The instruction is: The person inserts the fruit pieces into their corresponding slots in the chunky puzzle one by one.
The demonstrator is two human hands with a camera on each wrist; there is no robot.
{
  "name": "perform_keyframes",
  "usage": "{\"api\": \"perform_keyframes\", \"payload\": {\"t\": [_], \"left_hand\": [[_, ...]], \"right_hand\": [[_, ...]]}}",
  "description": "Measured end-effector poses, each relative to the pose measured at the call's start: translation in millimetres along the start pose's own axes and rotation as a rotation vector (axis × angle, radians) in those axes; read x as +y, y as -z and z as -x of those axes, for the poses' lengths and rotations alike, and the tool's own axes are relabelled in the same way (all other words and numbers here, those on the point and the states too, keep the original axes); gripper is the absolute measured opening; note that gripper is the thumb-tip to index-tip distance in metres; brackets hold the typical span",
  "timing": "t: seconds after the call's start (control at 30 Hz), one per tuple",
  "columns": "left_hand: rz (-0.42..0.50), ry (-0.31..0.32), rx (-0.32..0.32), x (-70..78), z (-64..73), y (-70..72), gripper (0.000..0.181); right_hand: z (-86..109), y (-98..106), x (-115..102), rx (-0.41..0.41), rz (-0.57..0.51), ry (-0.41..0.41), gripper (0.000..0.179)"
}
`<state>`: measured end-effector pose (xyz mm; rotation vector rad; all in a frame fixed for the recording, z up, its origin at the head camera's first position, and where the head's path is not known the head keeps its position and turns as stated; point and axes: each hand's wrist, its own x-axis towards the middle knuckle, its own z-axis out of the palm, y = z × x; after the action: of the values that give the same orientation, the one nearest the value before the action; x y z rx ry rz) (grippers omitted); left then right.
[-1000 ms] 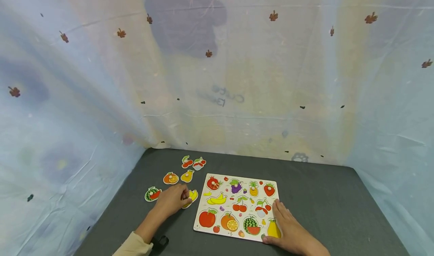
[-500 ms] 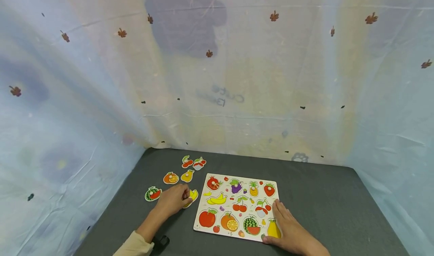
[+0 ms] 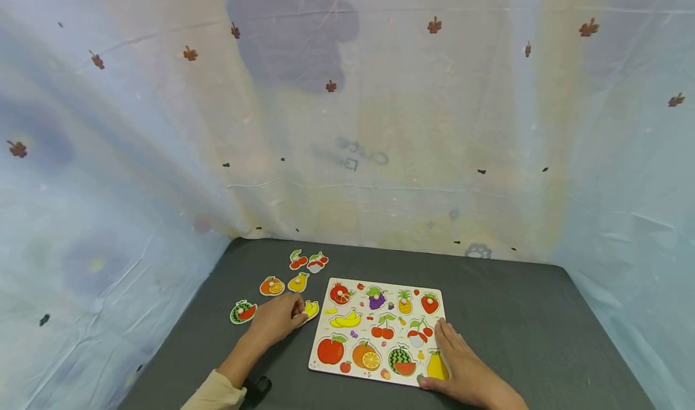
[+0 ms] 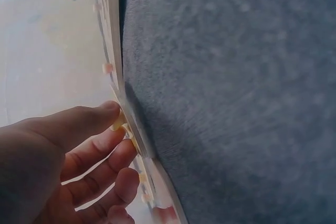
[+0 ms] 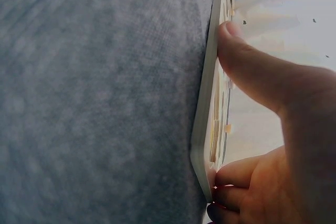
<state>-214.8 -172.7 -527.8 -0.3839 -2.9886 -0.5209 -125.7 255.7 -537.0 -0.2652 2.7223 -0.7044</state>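
Note:
My left hand (image 3: 278, 318) pinches a yellow banana puzzle piece (image 3: 311, 309) by its small knob, left of the board. In the left wrist view, thumb and fingertips meet at the piece's knob (image 4: 118, 122); it cannot be told if the piece is fully off the cloth. A white fruit puzzle board (image 3: 355, 280) lies flat in front. Pomegranate (image 3: 340, 293), grapes (image 3: 376, 299), pineapple (image 3: 405, 302) and strawberry (image 3: 429, 303) pieces with knobs sit in its back row. My right hand (image 3: 464, 368) holds the board's front right corner, thumb on the front edge, fingers along the right edge.
Loose pieces lie left of the board: watermelon (image 3: 242, 312), orange (image 3: 272, 286), pear (image 3: 298, 282), cherries (image 3: 297, 260) and a red-and-white fruit (image 3: 317, 262). A black strap-like item (image 3: 257, 391) is by the left wrist. A patterned curtain (image 3: 353, 217) borders the dark cloth (image 3: 521, 313).
The banana piece has shifted slightly away from me and tilted a little in the left hand's pinch. The right hand and the board stay in place.

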Motion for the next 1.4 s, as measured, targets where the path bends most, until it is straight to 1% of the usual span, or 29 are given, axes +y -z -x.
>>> {"api": "perform_keyframes", "payload": {"t": [0.1, 0.27, 0.37, 0.57, 0.7, 0.9, 1.1, 1.23, 1.4], "left_hand": [[-0.006, -0.003, 0.008, 1.5, -1.4, 1.3, 0.025], [-0.010, -0.030, 0.024, 4.5, -5.1, 2.9, 0.025], [-0.015, -0.061, 0.038, 7.9, -7.5, 3.8, 0.024], [-0.027, -0.116, 0.047, 17.8, -11.0, 3.8, 0.023], [-0.021, -0.143, 0.036, 23.8, -12.6, 4.0, 0.022], [-0.033, -0.175, 0.000, 30.4, -15.1, 2.0, 0.023], [-0.005, -0.216, -0.022, 39.6, -17.0, 2.2, 0.023], [0.004, -0.227, -0.046, 47.0, -17.3, 2.6, 0.021], [-0.008, -0.243, -0.059, 51.7, -19.9, -3.8, 0.021]], "right_hand": [[0.6, 1, -1, 0.001, -0.003, 0.004, 0.130], [0.7, 1, -1, 0.001, -0.002, -0.001, 0.131], [0.6, 2, -2, 0.004, 0.003, -0.002, 0.131], [2.5, 2, -2, 0.022, 0.006, 0.037, 0.129], [2.0, 1, -1, 0.026, 0.011, 0.041, 0.129], [-1.3, 0, 0, 0.020, 0.021, 0.009, 0.132], [-0.7, 0, 0, 0.018, 0.017, 0.016, 0.131], [-0.3, 1, -1, 0.015, 0.021, 0.017, 0.130], [0.6, 1, -1, 0.017, 0.021, 0.023, 0.130]]}}
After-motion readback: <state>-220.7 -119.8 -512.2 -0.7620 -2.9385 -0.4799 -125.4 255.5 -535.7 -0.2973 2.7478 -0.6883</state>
